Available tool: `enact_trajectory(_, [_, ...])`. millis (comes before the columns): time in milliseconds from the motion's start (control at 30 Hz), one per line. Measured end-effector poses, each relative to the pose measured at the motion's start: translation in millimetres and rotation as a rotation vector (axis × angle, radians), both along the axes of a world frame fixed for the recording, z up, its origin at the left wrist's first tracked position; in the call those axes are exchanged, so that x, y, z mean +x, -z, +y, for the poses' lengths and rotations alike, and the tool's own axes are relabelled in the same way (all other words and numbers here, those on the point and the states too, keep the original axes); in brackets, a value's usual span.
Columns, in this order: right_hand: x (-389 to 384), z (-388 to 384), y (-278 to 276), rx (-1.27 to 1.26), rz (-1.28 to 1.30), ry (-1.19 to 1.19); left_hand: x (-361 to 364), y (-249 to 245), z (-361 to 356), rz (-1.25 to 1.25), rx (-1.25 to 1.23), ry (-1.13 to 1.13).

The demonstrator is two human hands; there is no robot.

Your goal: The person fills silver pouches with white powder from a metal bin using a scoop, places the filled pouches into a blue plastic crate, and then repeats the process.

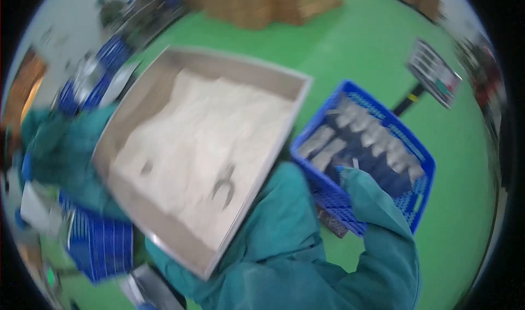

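My right arm, in a green sleeve, reaches into a blue plastic basket point(428, 170) on the right. My right hand point(343, 161) is down inside it, small and smeared by motion; I cannot tell what its fingers hold. Near it, several pale packets point(377, 138) stand in rows along the basket's walls, over a dark blue bottom. My left hand does not show. In front of me a large metal tray point(306, 86) holds a broad heap of white powder point(202, 129). A grey fork-shaped tool point(224, 187) lies on the powder, with a small dark object point(146, 168) farther left.
A scale display point(435, 72) on a post stands behind the basket. Stacked cardboard boxes point(262, 4) are at the back on the green floor point(361, 42). At left are green cloth point(71, 157) and stacked blue baskets point(104, 244).
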State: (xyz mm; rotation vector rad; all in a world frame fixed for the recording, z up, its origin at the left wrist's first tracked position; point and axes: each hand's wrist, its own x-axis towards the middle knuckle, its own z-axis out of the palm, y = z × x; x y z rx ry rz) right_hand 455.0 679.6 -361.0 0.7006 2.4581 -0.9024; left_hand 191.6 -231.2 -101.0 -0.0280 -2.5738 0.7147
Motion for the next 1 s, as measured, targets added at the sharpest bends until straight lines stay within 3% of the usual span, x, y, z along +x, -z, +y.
enact_trajectory(33, [3.3, 1.3, 4.9, 0.017, -0.005, 0.044, -3.4, -27.7, 24.6, 0.15, -0.086, 0.017])
enact_trajectory(67, [8.1, 4.0, 8.2, 0.034, -0.005, 0.107, 3.2, -68.0, 41.5, 0.029, -0.023, -0.097])
enact_trajectory(100, [16.9, 6.3, 11.6, 0.049, 0.016, 0.182, 13.6, -141.0, 113.5, -0.091, 0.034, -0.215])
enact_trajectory(133, [21.2, 9.6, 14.4, 0.059, 0.034, 0.253, 11.0, -174.8, 153.0, -0.036, 0.128, -0.182])
enact_trajectory(167, [25.5, 14.8, 15.3, 0.051, 0.054, 0.343, 6.7, -202.1, 173.6, -0.188, 0.198, -0.235])
enact_trajectory(233, [27.1, 20.2, 17.3, -0.027, 0.11, 0.583, -2.2, -201.0, 177.1, 0.015, 0.383, 0.07])
enact_trajectory(333, [28.4, 18.1, -28.2, -0.586, 0.34, 1.164, -31.5, -191.3, 223.6, 0.096, 0.514, 0.159])
enact_trajectory(400, [26.0, 16.7, -84.2, -0.918, 0.507, 1.24, -44.4, -201.1, 257.8, -0.063, 0.459, 0.169])
enact_trajectory(433, [3.1, -12.7, -145.0, -1.0, 0.584, 1.106, -57.6, -194.1, 262.6, -0.072, 0.467, 0.277])
enact_trajectory(500, [-43.7, -31.2, -206.9, -0.745, 0.722, 1.136, -86.9, -178.6, 270.0, -0.047, 0.521, 0.538])
enact_trajectory(533, [-80.1, -56.8, -240.9, -0.629, 0.807, 1.031, -104.3, -166.2, 275.0, -0.014, 0.572, 0.685])
enact_trajectory(600, [-162.1, -107.7, -294.6, -0.589, 0.808, 0.97, -134.8, -142.0, 293.3, -0.114, 0.598, 0.567])
enact_trajectory(633, [-202.0, -126.5, -307.5, -0.672, 0.729, 1.016, -154.4, -127.8, 303.5, -0.083, 0.636, 0.628])
enact_trajectory(733, [-305.0, -204.1, -299.6, -0.629, 0.362, 0.449, -212.6, -81.7, 324.6, -0.099, 0.749, 0.734])
enact_trajectory(767, [-330.4, -235.9, -278.4, -0.708, 0.307, 0.207, -224.7, -73.2, 329.7, -0.098, 0.759, 0.735])
enact_trajectory(800, [-371.5, -257.2, -251.2, -0.73, -0.137, 0.084, -237.2, -65.1, 335.0, -0.177, 0.706, 0.689])
enact_trajectory(833, [-395.8, -300.8, -246.6, -0.729, -0.283, -0.154, -250.2, -54.7, 338.3, -0.26, 0.651, 0.644])
enact_trajectory(867, [-409.6, -300.5, -182.6, -0.432, 0.02, -0.537, -261.5, -41.4, 339.1, -0.267, 0.66, 0.646])
enact_trajectory(933, [-458.4, -323.1, -116.6, 0.298, -0.244, -0.836, -281.0, -13.4, 338.6, -0.308, 0.779, 0.655])
enact_trajectory(1000, [-466.5, -323.3, -34.5, 0.379, -0.266, -0.831, -293.6, 6.9, 334.0, -0.33, 0.76, 0.598])
